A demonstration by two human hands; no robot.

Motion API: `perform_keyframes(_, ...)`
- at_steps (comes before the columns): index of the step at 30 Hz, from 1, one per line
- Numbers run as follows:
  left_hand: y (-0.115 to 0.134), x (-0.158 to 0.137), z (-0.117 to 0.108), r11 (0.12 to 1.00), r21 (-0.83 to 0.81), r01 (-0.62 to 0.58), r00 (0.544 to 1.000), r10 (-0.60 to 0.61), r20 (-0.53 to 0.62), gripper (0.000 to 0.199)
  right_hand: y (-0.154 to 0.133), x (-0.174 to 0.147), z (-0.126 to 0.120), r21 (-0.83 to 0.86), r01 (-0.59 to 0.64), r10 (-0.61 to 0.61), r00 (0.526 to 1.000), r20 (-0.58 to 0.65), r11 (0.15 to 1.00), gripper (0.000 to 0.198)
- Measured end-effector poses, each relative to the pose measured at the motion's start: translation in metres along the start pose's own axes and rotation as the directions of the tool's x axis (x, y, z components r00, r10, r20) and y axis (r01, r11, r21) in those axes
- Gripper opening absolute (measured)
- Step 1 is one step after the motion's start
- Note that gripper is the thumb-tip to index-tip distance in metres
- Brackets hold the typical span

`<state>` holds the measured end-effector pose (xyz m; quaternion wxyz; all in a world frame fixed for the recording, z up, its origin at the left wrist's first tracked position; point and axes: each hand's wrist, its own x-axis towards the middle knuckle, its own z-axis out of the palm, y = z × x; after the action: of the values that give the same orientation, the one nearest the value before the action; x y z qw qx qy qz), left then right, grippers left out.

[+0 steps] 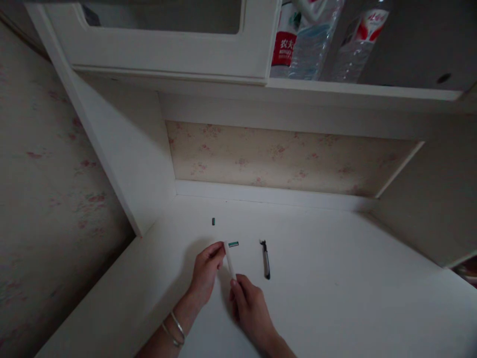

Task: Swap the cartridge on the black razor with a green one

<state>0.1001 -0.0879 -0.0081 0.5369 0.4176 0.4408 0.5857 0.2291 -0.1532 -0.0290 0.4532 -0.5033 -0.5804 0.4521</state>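
Note:
A slim, straight white bar (230, 262), whose kind I cannot make out, slants between my two hands above the desk. My left hand (207, 266) pinches its far end, and my right hand (249, 302) grips the near end with thumb and fingers. Just right of the bar's far end lies a green and dark razor blade cartridge (233, 244). Farther back on the left is a small dark green piece (213, 221), perhaps another cartridge. To the right of my hands, a black and grey razor handle (266, 259) rests on the desk, apart from both hands.
The white desk (335, 278) has a back ledge and side panels (122, 154). A white cabinet (175, 54) overhangs it, with plastic bottles (309, 44) on its open shelf at upper right. Floral wallpaper (55, 199) covers the wall on the left.

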Motion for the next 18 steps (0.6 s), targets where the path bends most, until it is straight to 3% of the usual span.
perform_keyframes(2, 0.0003, -0.0002, 0.0, 1.0, -0.005, -0.002, 1.0, 0.002, 0.001, 0.033, 0.0002, -0.0002, 0.0009, -0.005, -0.003, 0.003, 0.999, 0.034, 1.0, 0.039)
perform_keyframes(7, 0.0027, -0.0011, 0.0013, 0.999, -0.029, 0.026, 1.0, -0.026, -0.003, 0.036, -0.0009, 0.0008, -0.0012, 0.014, -0.021, 0.022, 0.997, -0.078, 1.0, 0.041)
perform_keyframes(12, 0.003, -0.0014, 0.0017, 1.0, -0.004, 0.011, 1.0, -0.011, -0.013, 0.038, -0.0021, -0.001, 0.0007, 0.005, 0.001, -0.001, 0.999, 0.041, 1.0, 0.04)
perform_keyframes(18, 0.0042, -0.0018, 0.0026, 0.999, -0.007, 0.033, 0.999, -0.033, -0.035, 0.043, -0.0044, 0.0003, 0.0005, 0.031, -0.049, 0.051, 0.997, -0.06, 0.998, 0.043)
